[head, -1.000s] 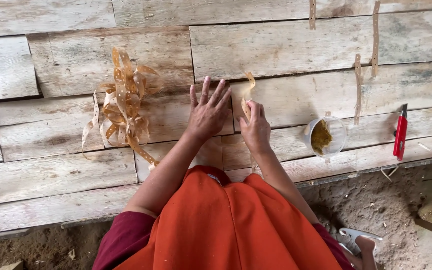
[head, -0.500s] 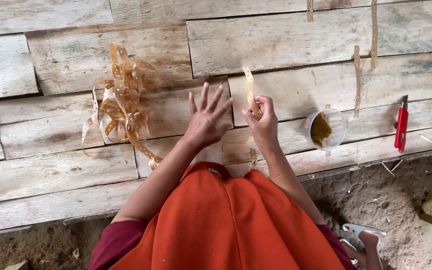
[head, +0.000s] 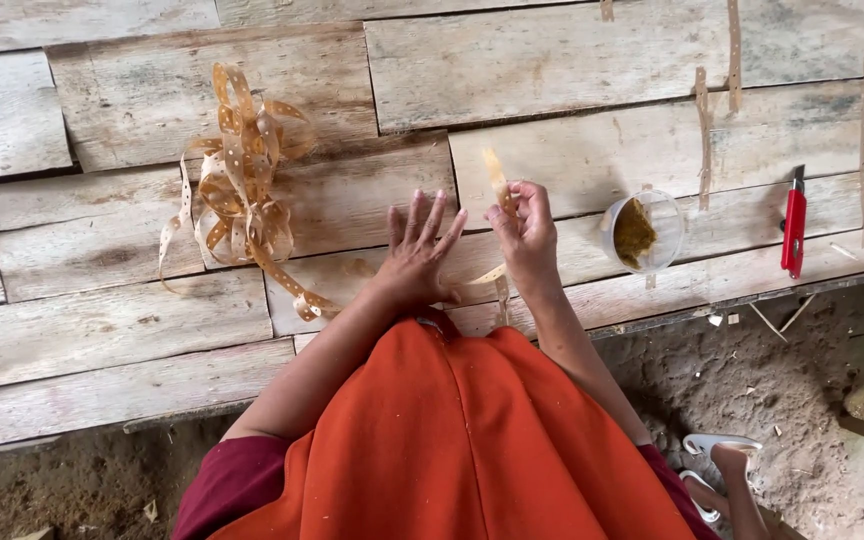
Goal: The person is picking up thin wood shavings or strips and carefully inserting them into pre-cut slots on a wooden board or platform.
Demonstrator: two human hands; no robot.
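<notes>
My left hand (head: 417, 250) rests flat on the wooden plank surface (head: 102, 330) with its fingers spread, pressing on a thin tan perforated strip (head: 497, 190). My right hand (head: 527, 230) pinches that same strip and lifts its end upright above the planks. The strip runs under my left hand toward a tangled heap of the same tan ribbon (head: 237, 190) lying to the left. An orange garment covers my lap below both hands.
A clear plastic cup (head: 642, 232) with brown paste stands right of my right hand. A red utility knife (head: 794, 225) lies farther right near the plank edge. Several thin strips (head: 704, 130) lie stuck upright across the boards. Dirt ground and a sandalled foot (head: 722, 455) show below.
My right hand has raised the strip's end from the boards and shifted slightly right. My left hand stays spread on the planks.
</notes>
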